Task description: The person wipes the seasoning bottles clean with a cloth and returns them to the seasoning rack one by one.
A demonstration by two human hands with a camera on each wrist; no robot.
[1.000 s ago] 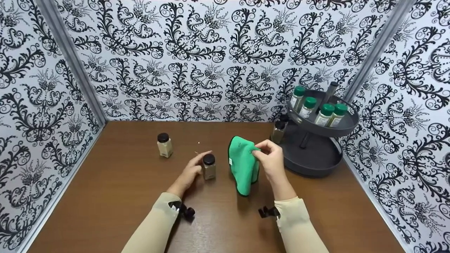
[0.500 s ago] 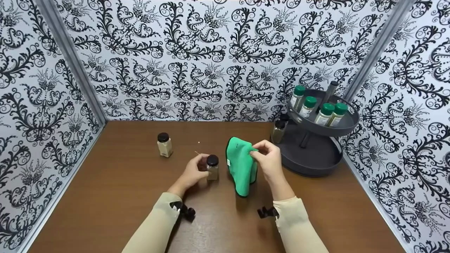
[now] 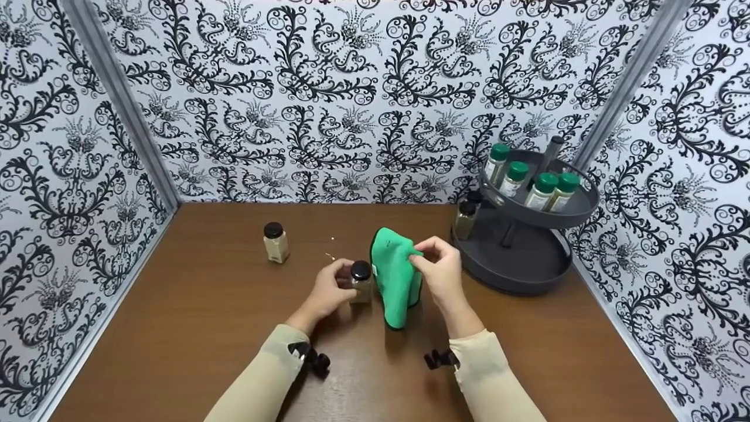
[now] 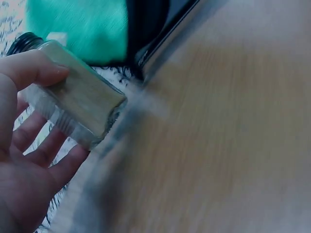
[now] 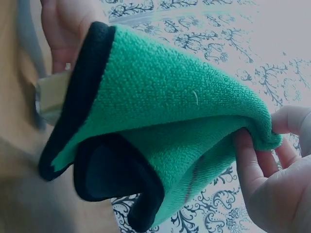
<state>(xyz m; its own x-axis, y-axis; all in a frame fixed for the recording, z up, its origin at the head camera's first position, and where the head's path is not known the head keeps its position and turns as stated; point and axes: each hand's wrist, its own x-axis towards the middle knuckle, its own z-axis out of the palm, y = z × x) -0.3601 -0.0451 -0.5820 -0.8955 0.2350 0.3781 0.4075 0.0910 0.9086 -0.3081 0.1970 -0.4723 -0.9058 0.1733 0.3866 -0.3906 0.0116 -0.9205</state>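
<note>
My left hand (image 3: 330, 293) grips a clear square spice jar (image 4: 82, 92) with a black lid and tan-brown powder inside. The thumb lies along the near face and the fingers go round the far side. In the left wrist view the jar's base appears just off the tabletop. My right hand (image 3: 440, 272) pinches the top of a green cloth (image 3: 394, 269) with black edging between thumb and fingers. The cloth (image 5: 170, 92) hangs folded just right of the jar. In the right wrist view it covers most of the jar and part of the left hand.
Another black-lidded jar (image 3: 275, 243) of pale powder stands at the left back. A dark two-tier turntable rack (image 3: 515, 266) stands at the right, with several green-capped bottles (image 3: 544, 190) on top and black-lidded jars (image 3: 464, 221) on its lower tier. Small light crumbs (image 3: 330, 255) lie on the brown table.
My left hand has closed its fingers round the spice jar and shifted it slightly right. My right hand has brought the hanging cloth left, closer to the jar.
</note>
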